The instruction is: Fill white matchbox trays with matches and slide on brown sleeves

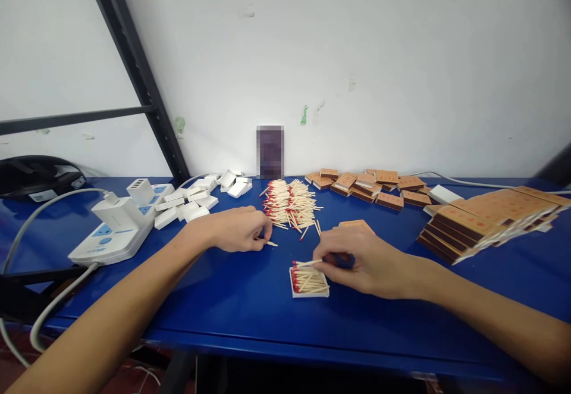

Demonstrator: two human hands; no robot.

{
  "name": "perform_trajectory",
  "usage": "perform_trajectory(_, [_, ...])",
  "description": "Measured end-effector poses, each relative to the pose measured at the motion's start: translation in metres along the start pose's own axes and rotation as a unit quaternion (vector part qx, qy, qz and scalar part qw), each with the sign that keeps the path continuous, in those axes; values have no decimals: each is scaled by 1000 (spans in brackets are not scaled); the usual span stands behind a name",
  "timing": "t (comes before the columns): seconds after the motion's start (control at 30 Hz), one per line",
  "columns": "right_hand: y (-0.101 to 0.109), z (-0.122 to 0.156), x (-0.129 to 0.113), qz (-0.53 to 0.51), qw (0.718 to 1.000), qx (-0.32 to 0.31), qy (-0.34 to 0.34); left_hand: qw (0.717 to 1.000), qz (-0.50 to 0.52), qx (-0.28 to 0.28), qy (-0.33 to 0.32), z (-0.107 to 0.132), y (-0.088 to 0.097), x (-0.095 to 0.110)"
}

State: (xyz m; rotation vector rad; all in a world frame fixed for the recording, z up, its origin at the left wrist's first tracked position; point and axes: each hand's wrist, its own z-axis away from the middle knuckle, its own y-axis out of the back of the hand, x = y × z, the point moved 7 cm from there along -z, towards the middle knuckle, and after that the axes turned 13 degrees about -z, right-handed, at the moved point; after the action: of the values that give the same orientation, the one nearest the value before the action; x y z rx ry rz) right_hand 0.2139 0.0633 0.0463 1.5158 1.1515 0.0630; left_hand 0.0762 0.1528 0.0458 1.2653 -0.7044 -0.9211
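Observation:
My left hand (243,229) is closed low over the blue tabletop, its fingertips on a single match (272,243) whose pale stick pokes out to the right. Between the thumb and fingers of my right hand (361,262), a red-tipped match (306,262) lies roughly level above the back edge of a small white matchbox tray (292,290). Red-headed matches fill that tray, mostly with heads to the left and some crossing. Behind both hands spreads a large heap of loose matches (289,206). An orange matchbox (357,225) is partly hidden behind my right hand.
Several white trays (196,194) lie at the back left, beside a power strip (116,239) with plugs and cables. Scattered brown-sided matchboxes (370,187) lie at the back right, with a stacked block of matchbox sleeves (486,218) nearer. A black metal frame (143,84) rises at left.

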Motion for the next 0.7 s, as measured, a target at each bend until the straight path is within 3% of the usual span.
perform_trajectory(0.1, [-6,3,-4,-11,999,-48,0,1000,-3,-15,15,2,-1,-3])
perform_trajectory(0.37, [10,6,7,6,1000,12,-8,1000,-15,18,-13,-1,-1,0])
perform_trajectory(0.7, [-9,0,-9,-99,995,-17,9,997,-56,31,-31,-3,3,19])
